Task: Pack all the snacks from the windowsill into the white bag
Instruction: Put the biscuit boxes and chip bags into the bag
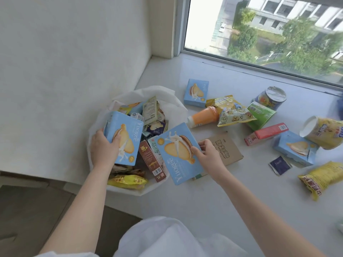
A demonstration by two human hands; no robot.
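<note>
The white bag [172, 102] sits open at the left end of the windowsill [213, 191], filled with several snack packs. My left hand [104, 149] grips a light blue biscuit box [128, 134] upright over the bag's left side. My right hand [209, 156] pinches the edge of a second light blue biscuit box [178, 154], tilted over the bag's right rim. On the sill to the right lie two more blue boxes [196, 92] [295, 147], an orange cup [204, 116], a yellow snack bag [233, 110], a green box [259, 115] and a red box [267, 135].
A brown flat carton [228, 151] lies under my right hand. Two round tubs [271, 97] [324, 132], a dark sachet [280, 165] and a yellow chip bag [324, 177] lie further right. A wall stands left of the bag; the window runs along the back.
</note>
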